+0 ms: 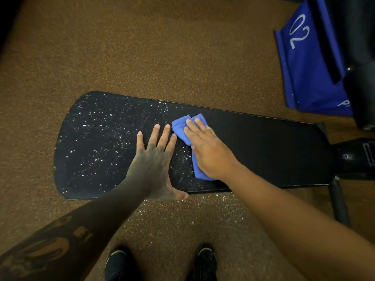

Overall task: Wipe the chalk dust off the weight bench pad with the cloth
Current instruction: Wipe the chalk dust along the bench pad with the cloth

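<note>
One black weight bench pad (pixel 263 149) lay lengthwise across the view, long and flat with rounded corners and a thin pale seam along its edge. One blue cloth (pixel 180 126), soft and folded into a thick strip, sat near the middle of the pad, running from its far half toward its near edge. Two hands were on the pad. The right hand (pixel 207 153) lay flat on top of the cloth, fingers straight and close together, pressing it down rather than gripping it. The left hand (pixel 154 159) rested just left of the cloth, palm down, fingers straight and fanned apart, holding nothing, its thumb hooked over the pad's near edge.

White chalk dust (pixel 97 138) speckled the pad's left half in fine grains and larger flecks; the right half looked plain matte black. More flecks dotted the brown speckled rubber floor (pixel 142 47) just in front of the pad. Two dark shoes (pixel 117 264) stood nearer still. One blue fabric panel (pixel 310 67) marked "02" lay beyond the pad's right end.
</note>
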